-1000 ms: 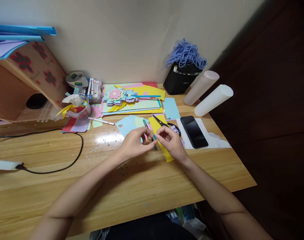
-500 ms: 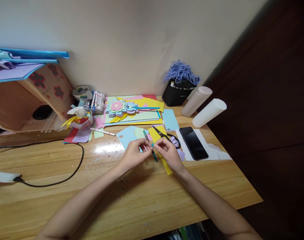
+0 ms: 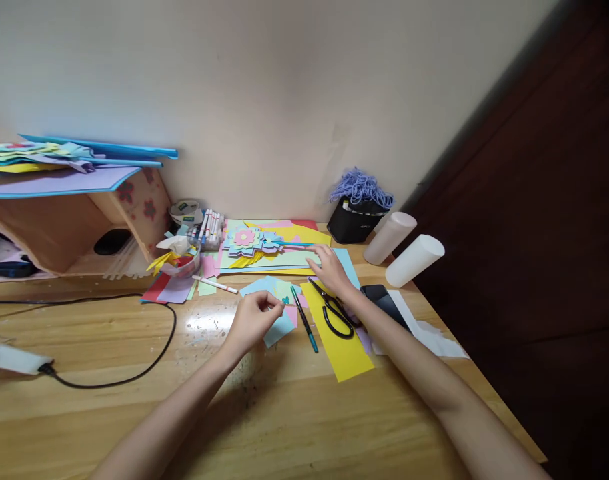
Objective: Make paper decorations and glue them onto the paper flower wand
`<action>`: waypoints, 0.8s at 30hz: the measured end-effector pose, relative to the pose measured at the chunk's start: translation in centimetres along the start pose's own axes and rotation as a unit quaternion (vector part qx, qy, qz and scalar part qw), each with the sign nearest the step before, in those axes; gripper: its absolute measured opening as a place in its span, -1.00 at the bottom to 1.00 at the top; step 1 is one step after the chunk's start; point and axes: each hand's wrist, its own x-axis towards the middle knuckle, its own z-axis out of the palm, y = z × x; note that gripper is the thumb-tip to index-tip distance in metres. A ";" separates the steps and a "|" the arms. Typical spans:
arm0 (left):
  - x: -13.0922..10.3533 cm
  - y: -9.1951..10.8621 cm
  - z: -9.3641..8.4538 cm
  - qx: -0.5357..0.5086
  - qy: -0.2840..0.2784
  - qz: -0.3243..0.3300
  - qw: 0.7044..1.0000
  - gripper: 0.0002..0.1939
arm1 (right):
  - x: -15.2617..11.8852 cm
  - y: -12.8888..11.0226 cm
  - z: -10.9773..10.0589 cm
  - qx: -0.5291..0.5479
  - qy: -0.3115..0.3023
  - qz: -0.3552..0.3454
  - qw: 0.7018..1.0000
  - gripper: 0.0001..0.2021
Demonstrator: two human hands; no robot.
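My left hand (image 3: 257, 321) is closed in a pinch above the desk, with a small teal paper cutout (image 3: 285, 300) at its fingertips. Stretched farther forward, my right hand (image 3: 330, 270) has its fingers apart at the right end of a blue stick (image 3: 299, 245). That stick runs to a layered paper flower (image 3: 245, 239) in pink, green and purple, lying on stacked coloured sheets. Whether the fingertips touch the stick I cannot tell. Between my hands lie a teal marker (image 3: 304, 320) and black-handled scissors (image 3: 337, 317), the scissors on a yellow paper sheet (image 3: 347, 357).
A phone (image 3: 384, 300) lies partly behind my right forearm. White cylinders (image 3: 415, 260), a black marker case (image 3: 351, 223) topped with purple yarn, a plastic cup of scraps (image 3: 187, 263) and a cardboard box (image 3: 144, 207) stand around. A black cable (image 3: 171, 340) curves at left.
My hands were together at the teal cutout. My right hand has let go and moved forward to the blue stick; my left hand keeps the cutout, slightly left. The camera view has tilted up.
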 end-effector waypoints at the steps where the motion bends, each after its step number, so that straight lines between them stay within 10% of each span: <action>1: -0.3 -0.1 -0.5 -0.005 0.009 -0.007 1.000 -0.79 | 1.8 0.3 0.2 -0.019 -0.014 -0.009 1.000 -0.70; 6: -2.1 -1.9 -4.0 -0.020 0.066 -0.015 0.997 -0.77 | 7.3 -0.1 2.7 -0.087 -0.101 -0.026 0.991 -0.67; 14: -5.3 -5.9 -10.1 -0.032 0.160 -0.060 0.985 -0.68 | 8.5 -2.0 3.5 -0.059 -0.145 0.019 0.987 -0.86; 24: -7.1 -9.2 -11.4 -0.108 0.141 -0.086 0.980 -0.63 | -5.0 -7.9 4.7 0.155 -0.140 0.120 0.971 -0.66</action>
